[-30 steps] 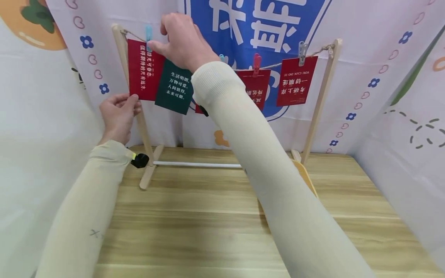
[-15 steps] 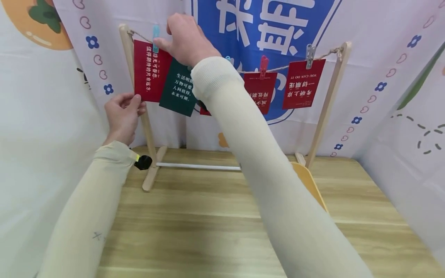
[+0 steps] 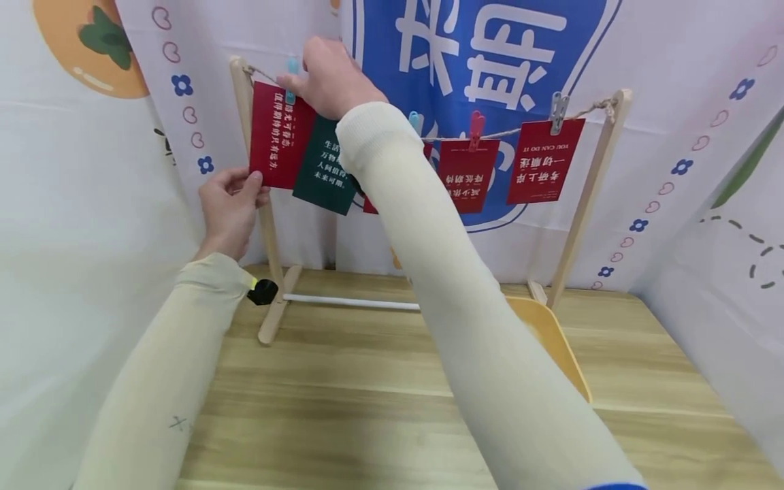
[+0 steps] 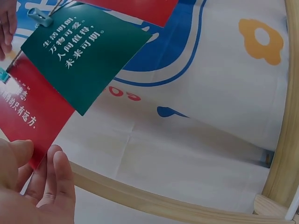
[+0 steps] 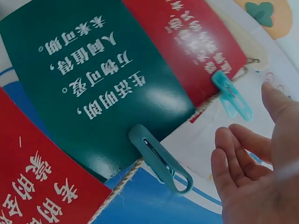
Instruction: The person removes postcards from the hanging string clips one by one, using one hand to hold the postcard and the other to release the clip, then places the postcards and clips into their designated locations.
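Note:
My left hand [image 3: 229, 211] pinches the lower left corner of a red card [image 3: 275, 139] with white writing. At its top edge a light blue clothespin [image 5: 232, 95] fastens that card to a twine line [image 5: 117, 190]. Just beside this clothespin is my right hand [image 3: 337, 78]; the right wrist view shows its thumb and fingers spread, apart from the clothespin. A dark green card [image 4: 86, 56] hangs right next to the red one and slightly overlaps it, held by a teal clothespin [image 5: 161, 161]. In the head view my right hand and sleeve cover part of the line.
More red cards [image 3: 468, 173] hang farther right, under a pink clothespin [image 3: 476, 129] and a grey one [image 3: 558, 112]. The wooden stand [image 3: 591, 197] carries the twine between two posts. Behind my right sleeve, a yellow tray [image 3: 554, 340] lies on the wooden table [image 3: 318, 422].
The head view has shifted, so the stand and cards appear lower and farther right. My left hand keeps its pinch on the red card; my right hand stays by the light blue clothespin.

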`<action>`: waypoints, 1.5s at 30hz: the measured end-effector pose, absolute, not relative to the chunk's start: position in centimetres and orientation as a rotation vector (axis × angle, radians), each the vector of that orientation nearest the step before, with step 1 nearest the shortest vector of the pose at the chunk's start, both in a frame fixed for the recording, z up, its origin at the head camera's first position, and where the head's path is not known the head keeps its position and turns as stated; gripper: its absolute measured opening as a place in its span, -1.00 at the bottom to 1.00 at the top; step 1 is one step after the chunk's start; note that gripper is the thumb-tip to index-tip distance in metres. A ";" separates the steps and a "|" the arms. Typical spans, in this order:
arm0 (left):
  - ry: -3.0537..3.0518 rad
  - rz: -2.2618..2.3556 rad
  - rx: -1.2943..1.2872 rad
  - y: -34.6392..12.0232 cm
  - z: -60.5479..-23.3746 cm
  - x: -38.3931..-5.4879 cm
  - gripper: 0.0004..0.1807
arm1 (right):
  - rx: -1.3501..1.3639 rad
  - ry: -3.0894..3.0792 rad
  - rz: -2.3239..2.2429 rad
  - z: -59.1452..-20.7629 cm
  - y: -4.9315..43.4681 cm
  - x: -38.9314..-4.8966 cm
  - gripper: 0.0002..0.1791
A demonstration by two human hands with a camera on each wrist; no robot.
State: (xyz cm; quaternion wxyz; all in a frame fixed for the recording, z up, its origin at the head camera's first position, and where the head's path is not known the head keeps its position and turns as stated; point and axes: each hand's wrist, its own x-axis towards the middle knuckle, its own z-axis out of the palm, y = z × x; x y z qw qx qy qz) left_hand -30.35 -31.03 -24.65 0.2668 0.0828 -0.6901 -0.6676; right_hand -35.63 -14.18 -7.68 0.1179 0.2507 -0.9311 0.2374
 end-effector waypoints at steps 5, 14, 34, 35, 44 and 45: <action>-1.864 -1.786 0.238 -30.8 -24.4 -30.4 -0.54 | 0.716 -2.722 0.718 -7.5 -14.9 -36.2 -0.44; -1.965 -1.698 0.242 -31.1 -24.3 -30.2 -0.57 | 0.673 -2.782 0.854 -8.1 -15.8 -36.8 -0.48; -1.900 -1.729 0.242 -30.8 -23.7 -30.7 -0.59 | 0.600 -2.524 1.343 -8.7 -15.5 -36.9 -0.61; -1.892 -1.741 0.242 -30.8 -23.7 -30.7 -0.59 | 0.594 -2.498 1.360 -8.8 -15.4 -36.8 -0.61; -1.851 -1.778 0.224 -30.4 -23.6 -31.0 -0.64 | 0.608 -2.328 1.336 -9.1 -15.2 -37.0 -0.67; -1.849 -1.778 0.224 -30.4 -23.7 -31.0 -0.64 | 0.608 -2.317 1.323 -9.1 -15.2 -37.1 -0.67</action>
